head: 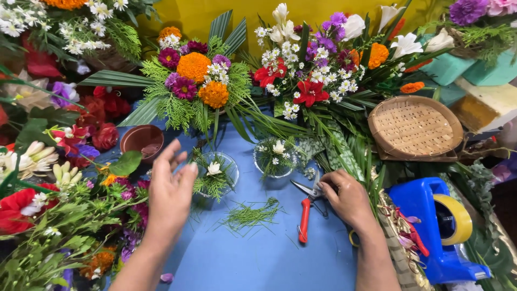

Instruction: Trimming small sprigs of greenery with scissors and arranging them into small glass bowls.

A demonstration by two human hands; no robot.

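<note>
My left hand (169,196) hovers with fingers spread just left of a small clear glass bowl (216,173) that holds green sprigs and a white flower. It holds nothing. My right hand (349,198) rests on the blue tabletop (258,258), fingers curled over the pivot of red-handled pruning shears (305,213) that lie on the table. A second clear glass bowl (276,157) with white blossoms and greenery stands between the hands, further back. A small heap of cut green needles (249,214) lies in front of the bowls.
Two large flower arrangements (196,81) (318,64) stand at the back. Loose flowers (54,205) crowd the left side beside a brown pot (142,141). A woven basket tray (414,128) and a blue tape dispenser (436,231) sit to the right.
</note>
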